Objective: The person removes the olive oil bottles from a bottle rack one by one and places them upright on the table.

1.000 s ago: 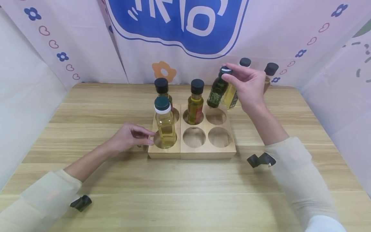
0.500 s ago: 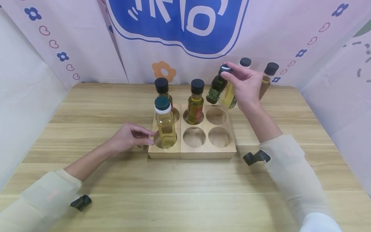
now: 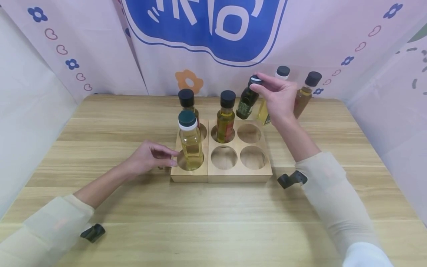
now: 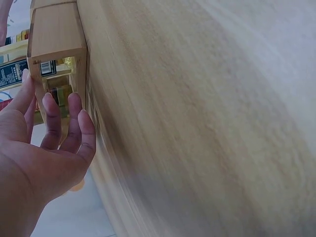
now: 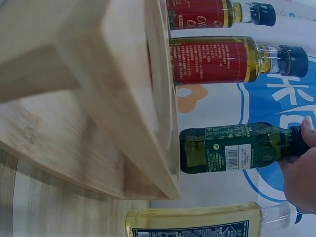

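My right hand [image 3: 281, 99] pinches a dark green glass oil bottle [image 3: 247, 103] by its black cap. The bottle tilts over the back right hole of a wooden rack [image 3: 239, 178]; in the right wrist view its base sits close over the rack's top. My left hand [image 3: 146, 160] rests its fingertips at the rack's left side, fingers loosely bent in the left wrist view. Beside them, a pale yellow oil bottle [image 3: 191, 148] with a green cap stands in the front left hole. Red-labelled olive oil bottles [image 5: 210, 60] fill the back left and back middle holes.
Behind my right hand stand a yellow oil bottle [image 3: 263, 113], partly hidden, and a brownish bottle [image 3: 303, 100] with a black cap. The front middle and front right holes hold nothing. A printed cloth [image 3: 153, 66] hangs along the table's back edge.
My right hand has moved slightly left with the green bottle, which rose a little and tilts more. The brownish bottle shows more now. My left hand stays put.
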The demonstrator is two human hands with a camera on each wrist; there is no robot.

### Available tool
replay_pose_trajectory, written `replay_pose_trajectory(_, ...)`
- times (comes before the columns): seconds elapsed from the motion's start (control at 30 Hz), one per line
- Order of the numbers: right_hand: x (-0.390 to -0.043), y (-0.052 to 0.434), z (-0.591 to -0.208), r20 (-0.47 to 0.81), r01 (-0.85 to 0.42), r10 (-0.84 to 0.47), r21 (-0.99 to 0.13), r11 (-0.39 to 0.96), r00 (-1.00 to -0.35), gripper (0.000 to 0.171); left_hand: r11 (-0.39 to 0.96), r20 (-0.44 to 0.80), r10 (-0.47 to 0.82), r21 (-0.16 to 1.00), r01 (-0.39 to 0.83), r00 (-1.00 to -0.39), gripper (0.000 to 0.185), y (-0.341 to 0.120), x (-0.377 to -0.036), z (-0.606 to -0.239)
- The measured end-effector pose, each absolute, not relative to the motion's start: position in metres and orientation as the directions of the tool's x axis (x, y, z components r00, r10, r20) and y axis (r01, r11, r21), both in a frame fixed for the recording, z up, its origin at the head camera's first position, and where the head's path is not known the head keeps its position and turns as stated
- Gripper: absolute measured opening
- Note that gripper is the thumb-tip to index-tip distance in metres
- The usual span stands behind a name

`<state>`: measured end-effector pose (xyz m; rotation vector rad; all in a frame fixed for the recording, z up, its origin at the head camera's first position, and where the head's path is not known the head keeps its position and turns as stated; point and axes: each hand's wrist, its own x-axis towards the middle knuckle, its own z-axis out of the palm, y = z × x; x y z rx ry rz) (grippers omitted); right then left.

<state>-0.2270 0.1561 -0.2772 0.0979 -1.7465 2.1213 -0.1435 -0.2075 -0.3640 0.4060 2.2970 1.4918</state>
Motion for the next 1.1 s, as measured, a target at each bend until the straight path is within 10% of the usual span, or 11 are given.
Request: replay_pose_trajectory(1.1,-0.242,0.149,-0.298,0.214,-0.224,0.212,-0.974,-0.025,-0.954,0.035,0.402,-0.144,0.424,0.915,0.044,-0.894,0.033,-0.206,-0.143,-0.364)
